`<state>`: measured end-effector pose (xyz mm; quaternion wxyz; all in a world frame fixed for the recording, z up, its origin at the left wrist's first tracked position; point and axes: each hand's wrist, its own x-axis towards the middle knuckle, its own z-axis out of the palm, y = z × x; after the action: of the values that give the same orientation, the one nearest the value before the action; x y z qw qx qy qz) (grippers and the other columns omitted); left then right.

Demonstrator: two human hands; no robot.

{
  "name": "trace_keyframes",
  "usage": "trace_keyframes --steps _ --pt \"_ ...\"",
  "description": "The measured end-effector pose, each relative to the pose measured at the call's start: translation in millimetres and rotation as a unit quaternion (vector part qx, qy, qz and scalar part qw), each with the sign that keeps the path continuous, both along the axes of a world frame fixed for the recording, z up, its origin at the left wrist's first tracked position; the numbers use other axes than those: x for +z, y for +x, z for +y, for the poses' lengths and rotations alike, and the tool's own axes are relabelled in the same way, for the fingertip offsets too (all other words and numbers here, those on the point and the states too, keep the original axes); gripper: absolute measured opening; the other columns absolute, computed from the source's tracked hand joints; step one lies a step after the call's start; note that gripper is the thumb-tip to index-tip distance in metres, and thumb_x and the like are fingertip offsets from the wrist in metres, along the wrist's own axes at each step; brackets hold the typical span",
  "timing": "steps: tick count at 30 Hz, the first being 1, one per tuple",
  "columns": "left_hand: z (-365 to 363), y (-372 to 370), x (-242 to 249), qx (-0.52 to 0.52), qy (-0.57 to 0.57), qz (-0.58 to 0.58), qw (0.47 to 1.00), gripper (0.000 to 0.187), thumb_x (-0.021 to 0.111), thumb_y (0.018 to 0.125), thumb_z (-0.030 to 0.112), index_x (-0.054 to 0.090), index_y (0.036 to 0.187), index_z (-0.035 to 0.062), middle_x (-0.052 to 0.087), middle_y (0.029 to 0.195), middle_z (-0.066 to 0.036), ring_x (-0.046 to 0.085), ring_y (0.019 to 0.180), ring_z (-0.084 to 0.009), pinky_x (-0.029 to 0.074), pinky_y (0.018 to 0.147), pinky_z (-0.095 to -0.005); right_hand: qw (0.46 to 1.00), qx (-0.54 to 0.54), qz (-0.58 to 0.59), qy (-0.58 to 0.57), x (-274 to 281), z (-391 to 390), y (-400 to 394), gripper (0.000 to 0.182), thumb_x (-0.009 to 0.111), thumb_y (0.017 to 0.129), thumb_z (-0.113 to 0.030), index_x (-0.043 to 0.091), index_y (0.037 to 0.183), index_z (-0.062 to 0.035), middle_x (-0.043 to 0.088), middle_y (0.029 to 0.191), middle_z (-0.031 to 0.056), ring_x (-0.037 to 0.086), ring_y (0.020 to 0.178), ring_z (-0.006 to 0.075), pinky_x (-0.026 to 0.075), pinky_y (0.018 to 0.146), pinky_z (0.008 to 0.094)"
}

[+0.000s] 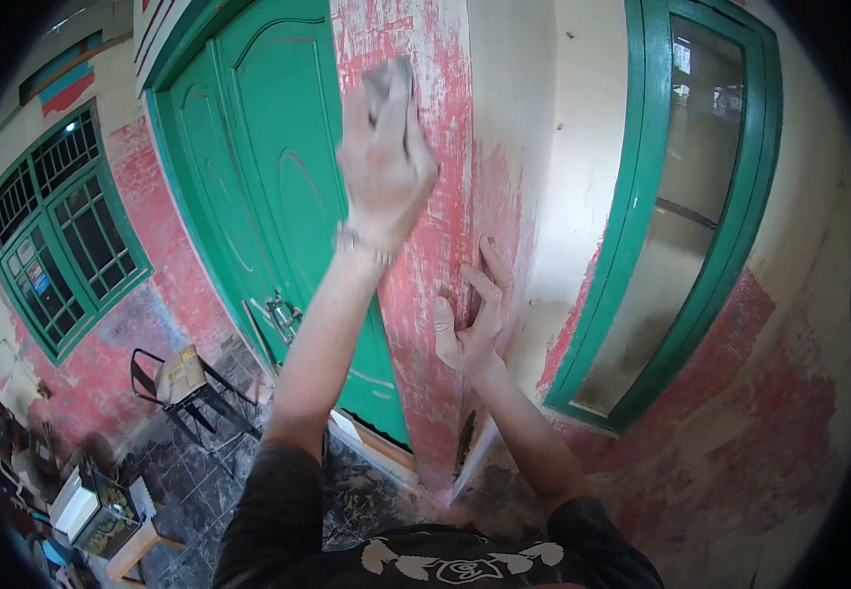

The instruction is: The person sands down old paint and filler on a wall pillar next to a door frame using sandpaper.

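Note:
Raised high on the pillar (432,211), my left hand (386,177) pinches a flat grey piece (389,83) against the painted face. Blur hides whether that piece is sandpaper or a scraper blade. A bracelet (365,242) circles the left wrist. The pillar's pink paint is scuffed and worn through to white in patches. Lower down, my right hand (475,319) rests at the pillar's corner, fingers apart and bent, holding nothing visible.
A green double door (283,128) with a metal handle (283,316) stands left of the pillar. Right of it is a green-framed window (641,206). On the dark tiled floor are a chair (185,378) and a glass tank (102,515). A person (33,456) is at far left.

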<state>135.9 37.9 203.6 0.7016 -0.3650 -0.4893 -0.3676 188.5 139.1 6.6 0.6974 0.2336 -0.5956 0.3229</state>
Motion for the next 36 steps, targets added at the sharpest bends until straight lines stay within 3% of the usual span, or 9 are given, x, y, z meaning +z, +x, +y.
trace_keyframes --steps 5,10,13,16,22,27,30,34,36 --pt "-5.9 -15.2 69.7 0.032 0.004 0.018 0.999 0.032 0.063 0.096 0.008 0.073 0.126 0.0032 0.064 0.101 -0.021 0.064 0.088 -0.0379 0.054 0.075 -0.0426 0.999 -0.034 -0.015 0.015 1.8 -1.5 3.3 0.044 0.071 0.097 -0.019 0.055 0.134 0.0008 0.047 0.152 0.0354 0.048 0.143 0.0485 0.037 0.120 0.0562" --pt "-7.2 11.2 -14.1 -0.014 -0.100 -0.049 0.994 0.028 0.063 0.097 0.016 0.075 0.121 0.0080 0.068 0.107 -0.016 0.071 0.087 -0.0372 0.058 0.071 -0.0439 0.998 -0.059 -0.023 0.004 1.3 -6.2 5.6 0.045 0.073 0.096 -0.016 0.055 0.134 0.0000 0.047 0.151 0.0351 0.048 0.143 0.0490 0.038 0.121 0.0549" --pt "-6.6 -15.7 14.5 0.036 -0.095 0.058 0.993 0.046 0.062 0.095 0.017 0.064 0.139 0.0058 0.062 0.111 -0.020 0.066 0.065 -0.0354 0.056 0.058 -0.0461 0.996 -0.086 -0.035 0.005 2.0 -9.1 7.6 0.045 0.073 0.095 -0.015 0.055 0.133 0.0001 0.046 0.152 0.0349 0.046 0.144 0.0488 0.038 0.120 0.0543" --pt "-0.3 -12.4 71.6 0.038 -0.039 -0.005 0.999 0.037 0.062 0.096 0.014 0.072 0.130 0.0098 0.068 0.110 -0.017 0.070 0.081 -0.0346 0.058 0.066 -0.0401 0.996 -0.089 -0.021 0.004 0.0 -9.4 2.2 0.045 0.073 0.094 -0.014 0.055 0.133 0.0002 0.045 0.153 0.0345 0.044 0.144 0.0480 0.039 0.119 0.0546" --pt "-6.0 -16.1 -38.9 -0.077 -0.120 0.003 0.990 0.042 0.059 0.096 0.015 0.069 0.137 0.0139 0.067 0.115 -0.018 0.070 0.081 -0.0392 0.059 0.066 -0.0492 0.991 -0.123 -0.043 0.020 1.9 -12.6 10.1 0.051 0.069 0.097 -0.021 0.052 0.140 0.0011 0.040 0.158 0.0326 0.042 0.146 0.0482 0.036 0.120 0.0561" --pt "-10.0 -20.8 89.5 0.062 -0.056 -0.059 0.995 0.046 0.056 0.098 0.018 0.066 0.143 0.0191 0.067 0.122 -0.014 0.071 0.090 -0.0392 0.062 0.073 -0.0471 0.981 -0.168 -0.082 0.046 9.5 -13.8 14.1 0.072 0.066 0.099 -0.024 0.037 0.158 0.0041 0.035 0.162 0.0321 0.035 0.151 0.0486 0.030 0.124 0.0558" --pt "-6.7 -21.4 99.6 0.002 -0.030 -0.041 0.999 0.048 0.056 0.098 0.018 0.064 0.145 0.0174 0.068 0.122 -0.014 0.072 0.090 -0.0388 0.062 0.074 -0.0449 0.978 -0.177 -0.098 0.051 18.9 -12.4 15.7 0.079 0.066 0.098 -0.022 0.030 0.162 0.0063 0.032 0.163 0.0330 0.032 0.153 0.0490 0.028 0.125 0.0551" --pt "-7.6 -29.3 -38.8 -0.033 -0.165 0.074 0.983 0.048 0.057 0.097 0.019 0.065 0.144 0.0097 0.069 0.113 -0.015 0.072 0.085 -0.0311 0.060 0.068 -0.0439 0.980 -0.173 -0.093 0.034 20.9 -21.1 12.5 0.082 0.068 0.096 -0.019 0.027 0.162 0.0082 0.030 0.164 0.0346 0.032 0.153 0.0498 0.028 0.125 0.0548" --pt "-12.3 -21.9 -14.7 0.036 -0.150 0.095 0.983 0.046 0.055 0.097 0.012 0.064 0.141 0.0062 0.067 0.108 -0.013 0.070 0.076 -0.0276 0.057 0.058 -0.0410 0.977 -0.193 -0.086 0.038 23.7 -21.9 12.8 0.082 0.068 0.095 -0.018 0.027 0.162 0.0087 0.031 0.163 0.0352 0.033 0.152 0.0498 0.029 0.125 0.0547"
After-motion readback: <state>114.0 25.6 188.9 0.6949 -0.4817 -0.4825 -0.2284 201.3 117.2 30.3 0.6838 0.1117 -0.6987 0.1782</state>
